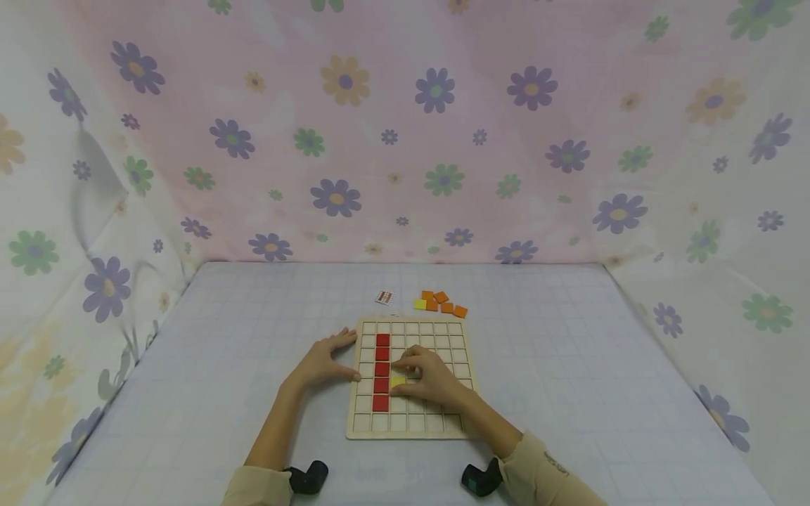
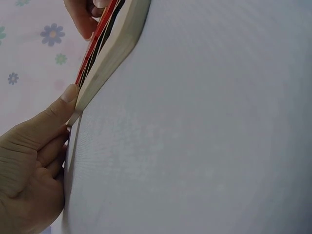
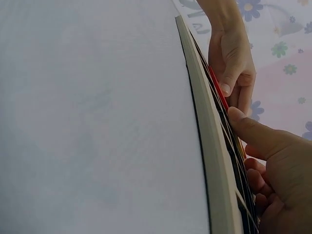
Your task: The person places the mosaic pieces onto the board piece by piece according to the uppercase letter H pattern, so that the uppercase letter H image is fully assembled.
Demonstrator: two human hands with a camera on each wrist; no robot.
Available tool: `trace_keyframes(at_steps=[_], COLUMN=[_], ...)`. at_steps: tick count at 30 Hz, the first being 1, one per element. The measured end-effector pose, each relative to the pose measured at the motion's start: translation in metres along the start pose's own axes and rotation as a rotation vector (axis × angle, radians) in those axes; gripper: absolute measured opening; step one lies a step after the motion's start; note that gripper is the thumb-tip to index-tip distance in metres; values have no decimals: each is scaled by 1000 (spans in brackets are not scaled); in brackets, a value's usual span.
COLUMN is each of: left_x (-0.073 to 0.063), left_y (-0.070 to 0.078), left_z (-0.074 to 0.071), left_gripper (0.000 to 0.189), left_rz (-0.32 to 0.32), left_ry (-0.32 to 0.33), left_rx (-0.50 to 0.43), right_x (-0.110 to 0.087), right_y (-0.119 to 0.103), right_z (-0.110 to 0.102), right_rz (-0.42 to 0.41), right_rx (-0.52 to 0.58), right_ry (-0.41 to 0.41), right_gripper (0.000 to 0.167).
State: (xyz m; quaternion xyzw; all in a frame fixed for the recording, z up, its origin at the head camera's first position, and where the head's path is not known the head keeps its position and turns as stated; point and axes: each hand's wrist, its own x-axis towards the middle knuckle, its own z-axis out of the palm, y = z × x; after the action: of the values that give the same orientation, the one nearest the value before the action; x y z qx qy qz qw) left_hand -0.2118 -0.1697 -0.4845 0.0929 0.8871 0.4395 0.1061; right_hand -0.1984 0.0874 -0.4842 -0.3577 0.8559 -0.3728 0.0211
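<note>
A pale wooden grid board (image 1: 405, 424) lies on the table, with a column of several red square tiles (image 1: 382, 368) near its left side. The left hand (image 1: 321, 362) is spread at the board's left edge, its thumb (image 2: 69, 93) on the rim in the left wrist view. Over the cells just right of the red column, the right hand (image 1: 430, 378) has its thumb and curled index finger around a yellow square tile (image 1: 397, 380). In the right wrist view, its thumb (image 3: 237, 114) rests along the board's top, with the other fingers bent below it.
Behind the board, several orange tiles (image 1: 446, 308) and one yellow tile lie in a loose group. A small patterned card (image 1: 384, 297) is to their left. Dark curved objects show beside both sleeves. Flowered cloth walls (image 1: 405, 176) surround the table's back and sides.
</note>
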Motion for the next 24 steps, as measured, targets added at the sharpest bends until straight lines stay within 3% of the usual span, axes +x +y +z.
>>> trace_keyframes(at_steps=[5,13,24], left_x=[0,-1,-1], left_y=[0,0,1], left_z=[0,0,-1], left_gripper=[87,88,88], left_rz=[-2,3,15], left_ry=[3,2,6], left_rx=[-1,-2,13], right_x=[0,0,-2], right_y=[0,3,0], right_z=[-2,0,-2], right_rz=[26,-75,12], right_rx=[15,-4,27], right_ry=[-37,-24,-25], right_gripper=[46,36,23])
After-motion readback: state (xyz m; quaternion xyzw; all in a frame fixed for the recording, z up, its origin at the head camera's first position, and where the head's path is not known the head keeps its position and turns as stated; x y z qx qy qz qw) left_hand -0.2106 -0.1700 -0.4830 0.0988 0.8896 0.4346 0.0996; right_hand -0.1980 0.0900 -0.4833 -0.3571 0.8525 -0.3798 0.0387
